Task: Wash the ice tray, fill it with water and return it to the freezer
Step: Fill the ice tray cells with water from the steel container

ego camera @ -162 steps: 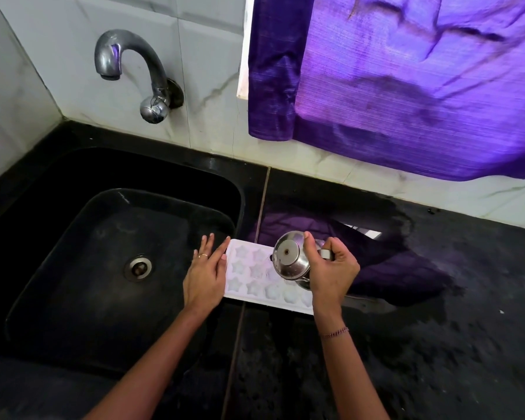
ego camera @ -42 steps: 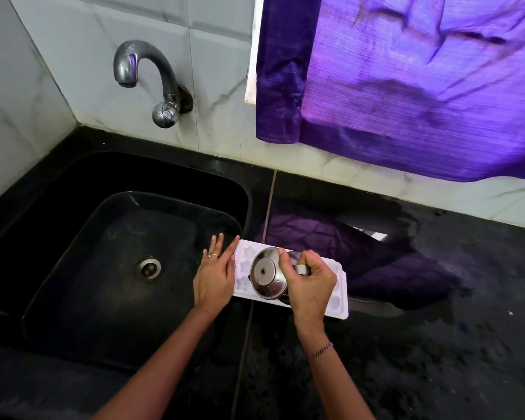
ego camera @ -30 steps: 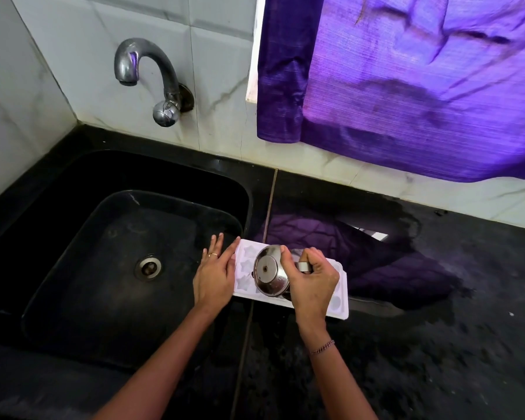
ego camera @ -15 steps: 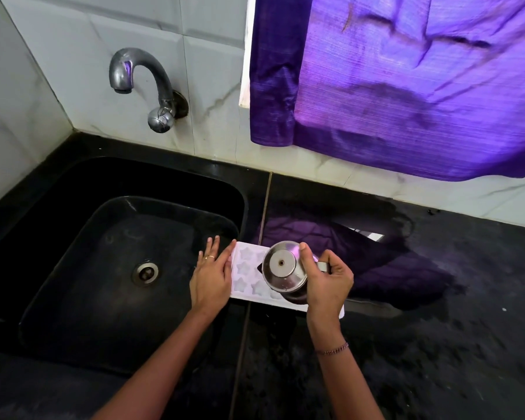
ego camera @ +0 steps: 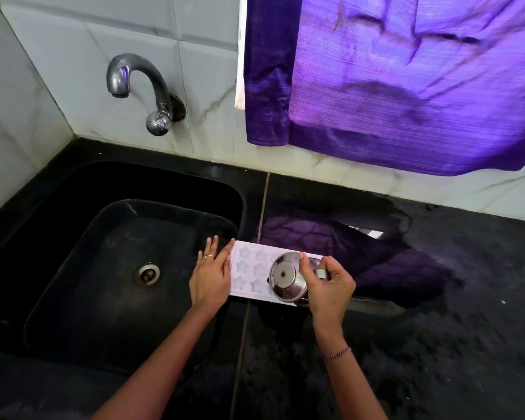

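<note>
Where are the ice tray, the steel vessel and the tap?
ice tray (ego camera: 249, 268), head view, a star cell near its left end.
steel vessel (ego camera: 285, 275), head view, its round shiny base.
tap (ego camera: 134, 61), head view, top of the curved spout.

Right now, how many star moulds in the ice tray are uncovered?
6 star moulds: two columns of three at the left end of the ice tray, beside the left hand. More likely lie hidden under the steel pot and right hand.
</note>
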Tool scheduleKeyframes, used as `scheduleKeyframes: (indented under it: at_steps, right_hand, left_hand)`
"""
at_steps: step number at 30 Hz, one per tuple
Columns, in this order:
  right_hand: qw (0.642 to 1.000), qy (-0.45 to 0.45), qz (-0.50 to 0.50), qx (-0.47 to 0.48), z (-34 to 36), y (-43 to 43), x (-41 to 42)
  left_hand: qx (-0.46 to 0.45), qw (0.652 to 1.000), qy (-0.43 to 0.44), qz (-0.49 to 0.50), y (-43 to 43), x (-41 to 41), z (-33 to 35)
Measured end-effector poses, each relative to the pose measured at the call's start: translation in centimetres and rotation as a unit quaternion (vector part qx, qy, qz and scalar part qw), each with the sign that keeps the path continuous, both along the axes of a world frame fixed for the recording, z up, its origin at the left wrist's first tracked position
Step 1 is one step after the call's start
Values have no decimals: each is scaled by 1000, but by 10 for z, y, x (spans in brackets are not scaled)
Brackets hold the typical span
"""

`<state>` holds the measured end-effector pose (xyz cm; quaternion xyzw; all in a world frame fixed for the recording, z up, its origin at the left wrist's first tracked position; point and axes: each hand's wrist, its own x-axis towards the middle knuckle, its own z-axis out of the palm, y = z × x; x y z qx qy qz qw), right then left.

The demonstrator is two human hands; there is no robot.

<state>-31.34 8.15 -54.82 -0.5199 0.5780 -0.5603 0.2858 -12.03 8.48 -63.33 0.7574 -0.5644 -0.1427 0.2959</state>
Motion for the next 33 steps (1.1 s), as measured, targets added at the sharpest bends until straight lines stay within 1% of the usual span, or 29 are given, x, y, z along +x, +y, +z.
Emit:
scheduleKeyframes:
  at_steps: [6,15,19,22,26,33]
  right_hand:
    - [998,57,10,-26,2,-3,0]
    - [993,101,16,-58,4,-7,0]
    - [993,103,10,-58,6,-9,1]
    - [996,77,4,-44,7,-9,0]
    - [1000,0,-21,-4,9,-8,-2]
    - [992,-104,-57,48,8,-4,-13]
  left_hand:
    - [4,1000,-7,2,-1,-1,-1]
    - [4,1000,-17,-1,-3,0,-4]
    - [7,1000,-23,0,-2,0,-4]
    - [7,1000,-25,0,-3,0,-4]
    - [8,1000,-26,2,-2,0,-4]
    - [12,1000,-12,0,-2,0,-3]
